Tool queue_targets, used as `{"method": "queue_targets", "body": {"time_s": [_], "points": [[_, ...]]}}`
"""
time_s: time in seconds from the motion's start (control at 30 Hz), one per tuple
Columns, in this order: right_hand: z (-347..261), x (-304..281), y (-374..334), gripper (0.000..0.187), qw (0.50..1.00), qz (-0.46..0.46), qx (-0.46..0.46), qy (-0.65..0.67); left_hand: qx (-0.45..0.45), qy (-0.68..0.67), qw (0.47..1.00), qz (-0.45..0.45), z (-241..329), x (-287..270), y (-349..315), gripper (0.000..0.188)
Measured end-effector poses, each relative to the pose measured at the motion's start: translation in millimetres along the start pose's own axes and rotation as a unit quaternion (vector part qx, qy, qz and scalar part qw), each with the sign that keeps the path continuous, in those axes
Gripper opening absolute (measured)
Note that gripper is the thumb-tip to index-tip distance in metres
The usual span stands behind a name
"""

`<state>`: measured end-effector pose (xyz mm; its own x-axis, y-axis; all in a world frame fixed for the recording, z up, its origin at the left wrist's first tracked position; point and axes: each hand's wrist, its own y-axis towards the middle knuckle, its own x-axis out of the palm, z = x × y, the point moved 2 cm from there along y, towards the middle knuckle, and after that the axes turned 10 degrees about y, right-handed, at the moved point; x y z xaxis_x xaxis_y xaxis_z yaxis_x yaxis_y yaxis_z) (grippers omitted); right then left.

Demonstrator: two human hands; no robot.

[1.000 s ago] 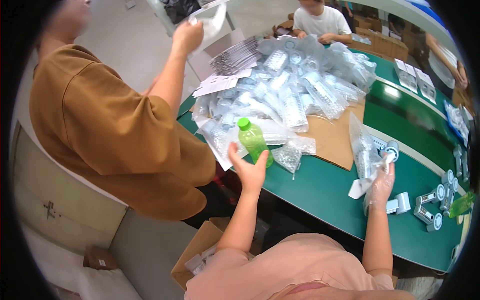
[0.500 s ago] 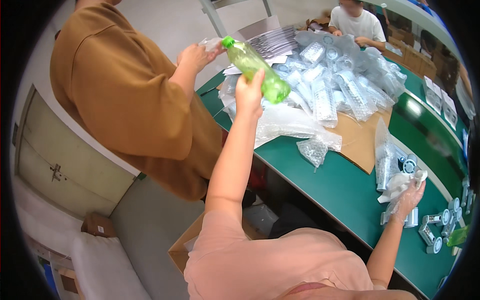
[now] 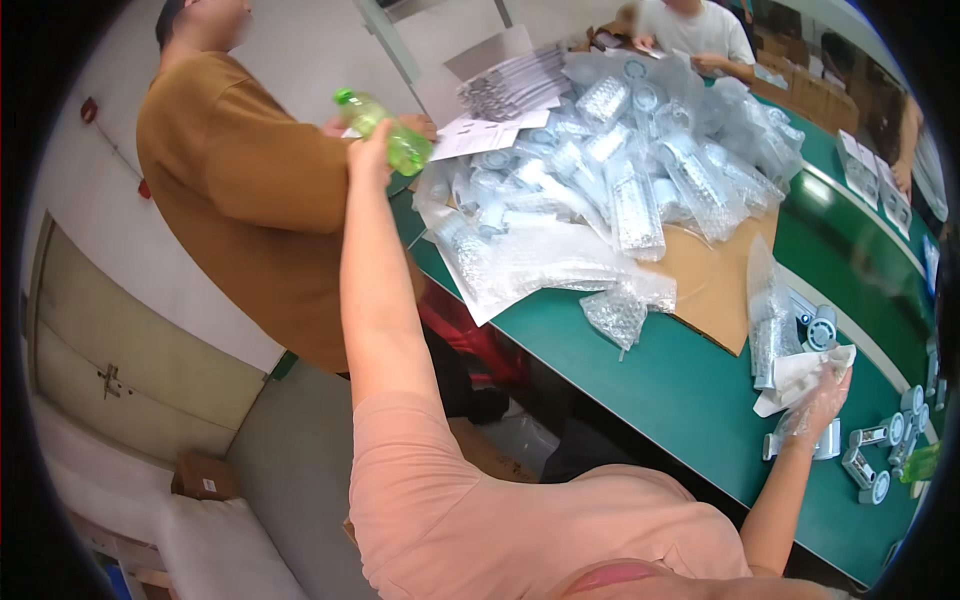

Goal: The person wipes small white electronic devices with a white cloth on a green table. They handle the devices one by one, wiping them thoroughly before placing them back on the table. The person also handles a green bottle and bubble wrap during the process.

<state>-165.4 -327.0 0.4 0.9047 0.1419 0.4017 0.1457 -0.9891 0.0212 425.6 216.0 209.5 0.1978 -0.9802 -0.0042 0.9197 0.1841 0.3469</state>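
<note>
My left arm reaches far out toward the person in brown, and my left hand (image 3: 369, 156) is closed round a clear green plastic bottle (image 3: 405, 150) with a green cap. The bottle is held tilted in the air in front of that person's arm. Low on the right, my right hand (image 3: 825, 400) grips a crumpled white cloth (image 3: 800, 382) over the green table (image 3: 640, 375). Clear plastic film seems to cover part of this hand. Close by it are a bubble-wrap sleeve (image 3: 768, 310) and a small pale-blue device with a round head (image 3: 821, 330).
A large heap of bubble-wrapped items (image 3: 635, 190) covers the far table, partly over a cardboard sheet (image 3: 715, 270). Behind it lies a stack of papers (image 3: 515, 85). More devices (image 3: 870, 455) rest at the right. A co-worker in brown (image 3: 250, 180) stands left; another in white (image 3: 700, 40) sits across.
My left hand has carried the bottle left, nearer the person in brown. My right hand stays in nearly the same place with the cloth. The view has shifted slightly.
</note>
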Motion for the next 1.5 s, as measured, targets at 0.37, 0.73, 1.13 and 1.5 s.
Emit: {"method": "queue_targets", "body": {"time_s": [0.37,0.73,1.13,1.5], "points": [[-19,-7,1,0.042,0.998,-0.043,0.043,-0.009,-0.095,0.029,0.995,-0.017,-47,24,-38,0.049],[-24,17,-18,0.054,0.997,-0.024,0.030,-0.072,-0.111,-0.082,0.990,-0.017,-45,62,-3,0.049],[-8,-3,4,0.056,0.988,-0.115,0.020,-0.103,-0.092,-0.237,0.966,0.033,-21,72,-1,0.047],[-16,3,-6,0.054,0.985,-0.085,0.005,-0.150,0.114,0.131,0.964,0.203,-29,53,-56,0.050]]}}
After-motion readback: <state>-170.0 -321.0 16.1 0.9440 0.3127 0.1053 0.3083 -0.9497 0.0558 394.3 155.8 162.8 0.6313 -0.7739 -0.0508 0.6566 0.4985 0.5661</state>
